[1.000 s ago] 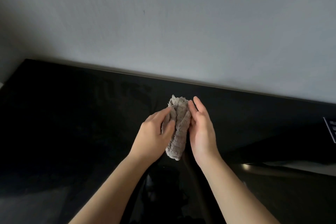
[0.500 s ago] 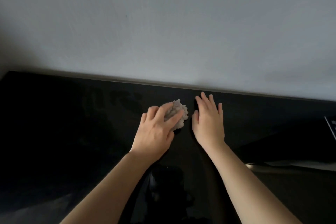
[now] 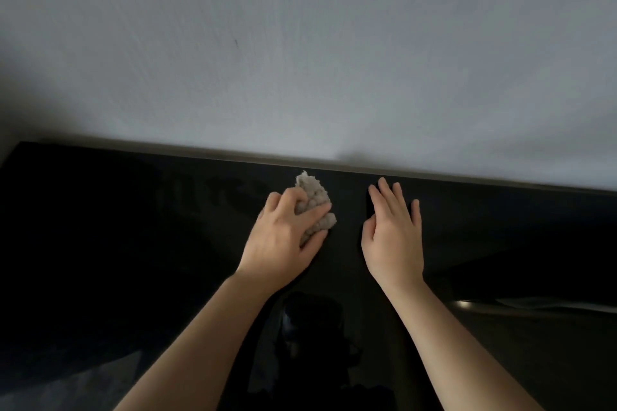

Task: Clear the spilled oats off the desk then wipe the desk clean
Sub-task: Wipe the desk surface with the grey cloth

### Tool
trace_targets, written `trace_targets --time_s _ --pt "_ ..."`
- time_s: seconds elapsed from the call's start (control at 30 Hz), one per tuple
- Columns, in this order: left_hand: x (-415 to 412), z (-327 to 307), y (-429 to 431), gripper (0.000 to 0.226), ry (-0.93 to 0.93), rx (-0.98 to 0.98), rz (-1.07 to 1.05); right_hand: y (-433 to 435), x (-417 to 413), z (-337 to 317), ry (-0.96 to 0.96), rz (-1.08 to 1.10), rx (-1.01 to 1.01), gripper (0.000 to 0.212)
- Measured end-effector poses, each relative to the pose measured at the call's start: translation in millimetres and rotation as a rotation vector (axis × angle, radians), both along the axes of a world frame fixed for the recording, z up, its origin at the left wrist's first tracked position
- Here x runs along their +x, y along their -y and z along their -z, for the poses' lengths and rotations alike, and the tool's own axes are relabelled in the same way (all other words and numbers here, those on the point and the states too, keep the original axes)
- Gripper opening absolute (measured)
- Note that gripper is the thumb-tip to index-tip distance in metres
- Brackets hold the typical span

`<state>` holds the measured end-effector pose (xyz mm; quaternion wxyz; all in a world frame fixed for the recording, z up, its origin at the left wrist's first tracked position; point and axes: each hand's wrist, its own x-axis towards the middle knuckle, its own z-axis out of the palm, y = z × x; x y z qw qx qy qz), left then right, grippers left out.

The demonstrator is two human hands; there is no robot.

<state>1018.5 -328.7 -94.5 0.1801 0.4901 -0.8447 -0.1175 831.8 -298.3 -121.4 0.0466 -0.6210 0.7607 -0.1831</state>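
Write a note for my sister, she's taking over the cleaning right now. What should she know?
Left hand: grips the bunched grey cloth, holding it down on the black desk near its far edge.
Right hand: open, fingers straight, palm down on the desk beside the cloth, not touching it.
Done: no oats show on the part of the desk in view, though it is dark.
Left: wipe the rest of the desk.

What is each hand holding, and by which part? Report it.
The left hand grips the bunched grey cloth across its near half, against the desk. The right hand lies flat, holding nothing.
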Motion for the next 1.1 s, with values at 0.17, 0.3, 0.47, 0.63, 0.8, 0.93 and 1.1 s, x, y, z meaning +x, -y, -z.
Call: trace_targets --time_s 0.17,0.3,0.47,0.63,0.8,0.93,1.1 --pt "-20.3 22.5 5.8 0.032 -0.1 -0.079 0.024 0.1 0.1 0.8 -0.02 0.0 0.003 0.049" --pt "-6.6 27.0 23.3 0.033 -0.134 -0.124 -0.099 -0.2 -3.1 3.2 -0.009 -0.011 -0.013 0.048" --pt "68.9 23.0 60.9 0.033 -0.189 -0.112 -0.551 0.5 -3.4 4.6 -0.016 -0.005 -0.013 0.047" --pt "42.1 16.7 48.0 0.038 -0.269 -0.026 -0.569 0.9 0.5 4.0 -0.07 -0.007 0.042 0.049" --pt "-27.0 13.3 24.7 0.041 -0.271 -0.004 -0.251 1.2 1.3 2.2 -0.058 -0.004 0.05 0.05" --pt "-8.5 15.3 33.2 0.047 -0.179 -0.052 -0.192 1.1 -2.6 3.8 -0.029 -0.016 0.022 0.05" --pt "75.9 21.4 57.8 0.045 -0.198 -0.063 -0.564 1.2 -2.6 6.3 -0.056 -0.005 0.027 0.051"
